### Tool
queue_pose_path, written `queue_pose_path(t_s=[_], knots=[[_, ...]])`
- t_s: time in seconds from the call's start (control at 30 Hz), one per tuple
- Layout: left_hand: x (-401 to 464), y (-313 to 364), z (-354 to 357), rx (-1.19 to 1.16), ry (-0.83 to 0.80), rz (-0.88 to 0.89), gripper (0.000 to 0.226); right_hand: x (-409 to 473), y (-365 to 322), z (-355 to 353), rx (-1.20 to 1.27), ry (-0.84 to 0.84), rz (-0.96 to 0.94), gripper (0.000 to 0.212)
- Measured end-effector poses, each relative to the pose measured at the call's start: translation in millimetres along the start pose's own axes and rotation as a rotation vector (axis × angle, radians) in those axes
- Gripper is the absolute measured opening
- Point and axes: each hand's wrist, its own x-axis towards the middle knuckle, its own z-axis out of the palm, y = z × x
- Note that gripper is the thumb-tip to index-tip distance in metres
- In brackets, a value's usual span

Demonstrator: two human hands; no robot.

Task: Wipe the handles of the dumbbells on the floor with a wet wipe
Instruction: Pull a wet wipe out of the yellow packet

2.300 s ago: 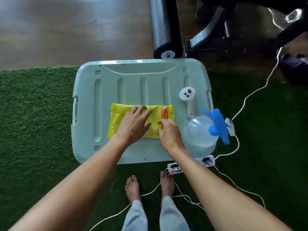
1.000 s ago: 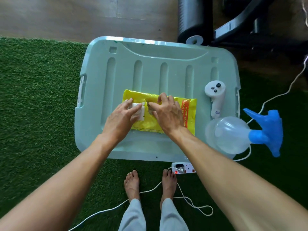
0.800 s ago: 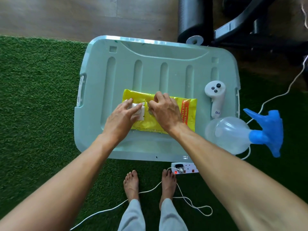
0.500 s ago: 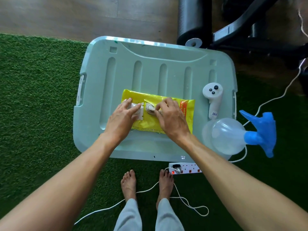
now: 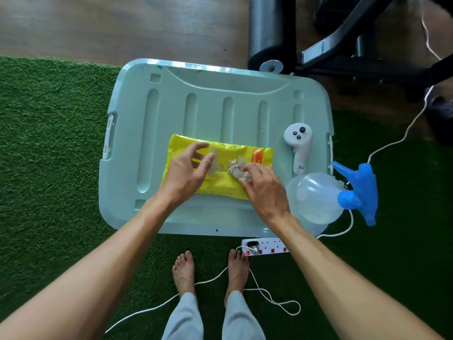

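A yellow wet-wipe pack [image 5: 235, 149] lies flat on the pale green bin lid [image 5: 147, 143]. Between thumb and fingers, my right hand [image 5: 266, 192] pinches a crumpled wet wipe [image 5: 235, 168] that sticks out of the pack's opening. My left hand [image 5: 187, 174] hovers over the pack's left half with its fingers loosely spread. The clear seal flap [image 5: 213, 159], blurred, stands up by its fingertips. No dumbbells are in view.
A white controller [image 5: 299, 143] and a clear spray bottle [image 5: 316, 197] with a blue trigger sit at the lid's right side. A power strip [image 5: 267, 249] and white cable [image 5: 269, 298] lie on green turf by my bare feet. Black gym equipment [image 5: 343, 55] stands beyond the lid.
My right hand has drawn a crumpled wipe up out of the opening and moved right. My left hand has lifted off the flap and spread its fingers.
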Motion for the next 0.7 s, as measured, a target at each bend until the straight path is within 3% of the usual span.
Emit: queue_pose_path(t_s=[0.07, 0.17, 0.27, 0.5, 0.7], knots=[[-5, -3, 12, 0.04, -0.135, 0.076, 0.033, -3, 1, 3, 0.015, -0.021, 0.035, 0.033], [-11, -23, 25, 0.536, -0.199, 0.297, 0.042, -5, 4, 5, -0.056, 0.033, 0.059, 0.039], [-20, -35, 34, 0.79, -0.27, 0.337, 0.058, -7, 9, 6, -0.156, 0.074, 0.058, 0.032], [-25, -36, 51, 0.924, -0.357, 0.229, 0.065, -10, 0, 6, -0.071, -0.007, 0.176, 0.035], [-23, -27, 63, 0.987, -0.384, 0.18, 0.062, -9, -2, 9, -0.063, 0.025, 0.242, 0.023]])
